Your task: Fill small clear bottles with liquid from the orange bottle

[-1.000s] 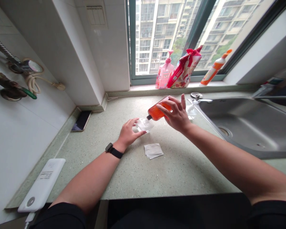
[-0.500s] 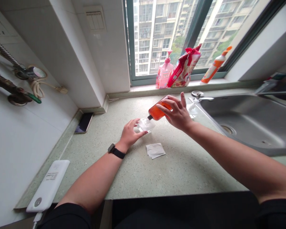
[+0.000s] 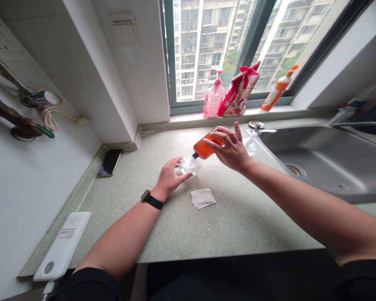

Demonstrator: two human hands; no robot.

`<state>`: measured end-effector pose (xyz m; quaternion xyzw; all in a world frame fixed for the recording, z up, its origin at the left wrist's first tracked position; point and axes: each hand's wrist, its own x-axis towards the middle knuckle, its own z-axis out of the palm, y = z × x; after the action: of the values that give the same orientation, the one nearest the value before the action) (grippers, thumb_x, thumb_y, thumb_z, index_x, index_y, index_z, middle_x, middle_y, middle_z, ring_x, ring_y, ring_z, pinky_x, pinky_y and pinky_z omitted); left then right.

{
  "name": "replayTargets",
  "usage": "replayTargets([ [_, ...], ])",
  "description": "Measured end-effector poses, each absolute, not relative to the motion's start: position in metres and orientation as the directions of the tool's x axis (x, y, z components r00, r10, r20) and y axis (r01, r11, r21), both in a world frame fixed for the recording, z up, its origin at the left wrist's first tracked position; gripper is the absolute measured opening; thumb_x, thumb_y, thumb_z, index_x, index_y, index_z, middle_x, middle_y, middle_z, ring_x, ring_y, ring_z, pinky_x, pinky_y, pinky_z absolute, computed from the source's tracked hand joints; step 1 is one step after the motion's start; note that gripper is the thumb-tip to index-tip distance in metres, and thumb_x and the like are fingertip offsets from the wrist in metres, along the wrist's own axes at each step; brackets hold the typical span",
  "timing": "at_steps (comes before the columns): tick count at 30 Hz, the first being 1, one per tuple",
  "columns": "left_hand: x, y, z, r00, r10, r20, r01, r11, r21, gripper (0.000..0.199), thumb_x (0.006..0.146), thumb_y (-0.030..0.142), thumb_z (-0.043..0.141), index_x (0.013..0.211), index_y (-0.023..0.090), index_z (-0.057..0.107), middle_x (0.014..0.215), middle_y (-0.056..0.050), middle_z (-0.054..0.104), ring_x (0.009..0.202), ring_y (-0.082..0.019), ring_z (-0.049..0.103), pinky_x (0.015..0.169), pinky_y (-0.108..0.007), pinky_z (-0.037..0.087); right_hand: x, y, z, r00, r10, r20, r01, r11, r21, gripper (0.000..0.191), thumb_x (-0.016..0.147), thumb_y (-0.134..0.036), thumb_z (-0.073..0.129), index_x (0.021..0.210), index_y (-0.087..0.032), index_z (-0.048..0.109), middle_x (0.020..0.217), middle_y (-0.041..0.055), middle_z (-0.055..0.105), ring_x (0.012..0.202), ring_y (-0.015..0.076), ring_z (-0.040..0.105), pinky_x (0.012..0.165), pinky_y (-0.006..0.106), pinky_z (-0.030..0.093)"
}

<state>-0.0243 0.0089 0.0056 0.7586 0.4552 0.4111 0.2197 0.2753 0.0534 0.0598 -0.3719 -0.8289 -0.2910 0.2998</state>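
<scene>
The right hand (image 3: 230, 148) holds the bottle (image 3: 204, 148), its long axis slanting neck-down and leftward to the clear container (image 3: 191, 166), clasped by the left hand (image 3: 169, 177) beyond the tissue (image 3: 203, 198).

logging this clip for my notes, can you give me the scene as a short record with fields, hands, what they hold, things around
left hand: around a clear container; dark watch on wrist
right hand: holding an orange bottle, tilted, dark neck down at the container
liquid flow: too small to tell
near the hands: folded white paper on the speckled counter
left side: dark phone, white power bank
right side: metal sink
windowsill: pink pump bottle, red bag, orange-and-white bottle
</scene>
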Motion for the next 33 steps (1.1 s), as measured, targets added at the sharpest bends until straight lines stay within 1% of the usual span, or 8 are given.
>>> replayTargets([
  [3,-0.025,0.009,0.006,0.248,0.876,0.414,0.504,-0.482,0.717,0.071,0.084,0.053,0.091,0.141,0.023,0.062,0.132,-0.012,0.073,0.109,-0.029,0.077,0.095,-0.047,0.066,0.275,0.053,0.060,-0.540,0.452,0.711,0.795,0.552,0.252,0.086,0.090,-0.008,0.068,0.159,-0.054,0.044,0.146,0.0004,0.061,0.146,0.0334,0.050,0.134,0.077,0.018],
  [6,-0.025,0.009,0.006,0.248,0.877,0.411,0.501,-0.479,0.721,0.072,0.084,0.054,0.091,0.141,0.023,0.062,0.132,-0.012,0.073,0.110,-0.029,0.077,0.095,-0.048,0.066,0.275,0.053,0.060,-0.542,0.446,0.713,0.794,0.549,0.260,0.086,0.092,-0.009,0.067,0.160,-0.054,0.041,0.145,0.0011,0.061,0.146,0.0335,0.050,0.133,0.078,0.020],
  [12,-0.025,0.008,0.007,0.252,0.878,0.408,0.500,-0.479,0.722,0.072,0.084,0.056,0.090,0.141,0.023,0.062,0.133,-0.012,0.073,0.110,-0.030,0.077,0.095,-0.049,0.066,0.275,0.054,0.061,-0.544,0.471,0.694,0.796,0.552,0.250,0.092,0.089,-0.007,0.068,0.161,-0.056,0.039,0.146,0.0002,0.061,0.146,0.0339,0.050,0.134,0.077,0.020],
  [20,-0.025,0.009,0.005,0.252,0.880,0.403,0.511,-0.475,0.717,0.073,0.084,0.057,0.089,0.143,0.022,0.061,0.133,-0.013,0.072,0.110,-0.030,0.076,0.094,-0.049,0.065,0.274,0.053,0.065,-0.566,0.435,0.701,0.788,0.536,0.304,0.088,0.093,-0.008,0.065,0.162,-0.055,0.037,0.144,0.0021,0.061,0.147,0.0320,0.050,0.132,0.075,0.026],
  [24,-0.025,0.010,0.004,0.246,0.878,0.411,0.509,-0.478,0.716,0.073,0.084,0.057,0.090,0.142,0.023,0.062,0.133,-0.012,0.073,0.109,-0.030,0.077,0.095,-0.049,0.065,0.273,0.052,0.068,-0.577,0.414,0.704,0.774,0.552,0.310,0.085,0.094,-0.007,0.064,0.161,-0.054,0.041,0.143,0.0030,0.062,0.147,0.0316,0.050,0.131,0.076,0.026],
  [29,-0.025,0.011,0.003,0.249,0.873,0.419,0.502,-0.486,0.715,0.073,0.083,0.056,0.091,0.141,0.023,0.062,0.132,-0.012,0.073,0.108,-0.029,0.077,0.097,-0.049,0.065,0.273,0.052,0.072,-0.579,0.459,0.674,0.779,0.555,0.291,0.083,0.092,-0.005,0.065,0.159,-0.052,0.048,0.145,0.0030,0.062,0.148,0.0328,0.050,0.132,0.076,0.024],
  [33,-0.024,0.010,0.003,0.247,0.872,0.423,0.506,-0.488,0.711,0.073,0.083,0.056,0.091,0.142,0.023,0.062,0.132,-0.012,0.073,0.108,-0.030,0.077,0.096,-0.049,0.065,0.272,0.052,0.075,-0.593,0.446,0.671,0.772,0.554,0.313,0.080,0.092,-0.005,0.066,0.158,-0.050,0.050,0.144,0.0039,0.063,0.147,0.0321,0.050,0.133,0.075,0.023],
])
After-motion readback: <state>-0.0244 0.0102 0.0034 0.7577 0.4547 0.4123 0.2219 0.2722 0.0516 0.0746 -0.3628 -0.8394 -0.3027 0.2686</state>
